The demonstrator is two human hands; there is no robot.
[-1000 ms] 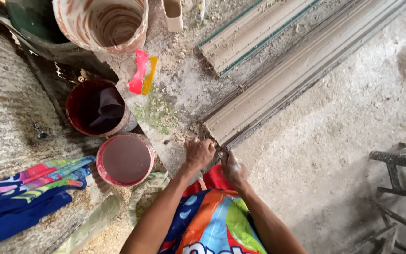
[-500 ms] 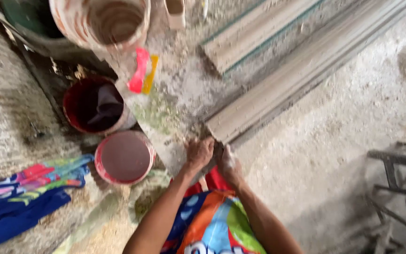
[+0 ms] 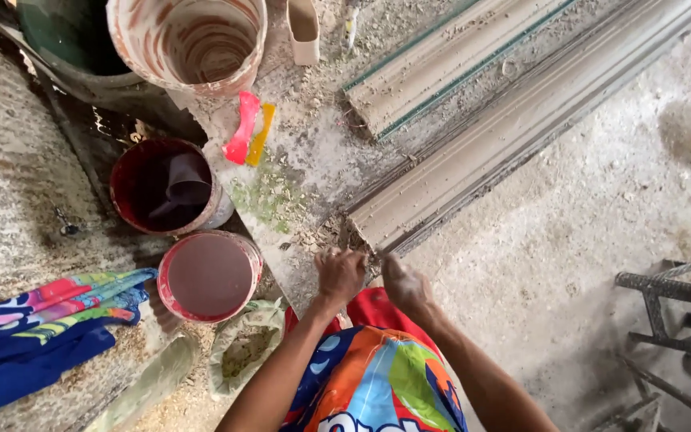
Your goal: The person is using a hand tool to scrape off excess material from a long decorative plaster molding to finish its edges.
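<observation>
At moulding (image 3: pixel 513 136) end, left hand (image 3: pixel 339 274) gripping, right hand (image 3: pixel 404 284) beside, buckets (image 3: pixel 208 276) left.

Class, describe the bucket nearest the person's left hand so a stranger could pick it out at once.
Start at the long grey moulding that runs to both hands. Left of the left hand stand two red buckets. The nearer bucket is filled level with smooth pinkish-brown liquid, while the dark bucket behind it holds a scoop.

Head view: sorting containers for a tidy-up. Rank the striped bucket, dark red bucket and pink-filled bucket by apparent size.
1. Striped bucket, though cropped.
2 and 3. Dark red bucket and pink-filled bucket look alike; no ranking between them.
</observation>
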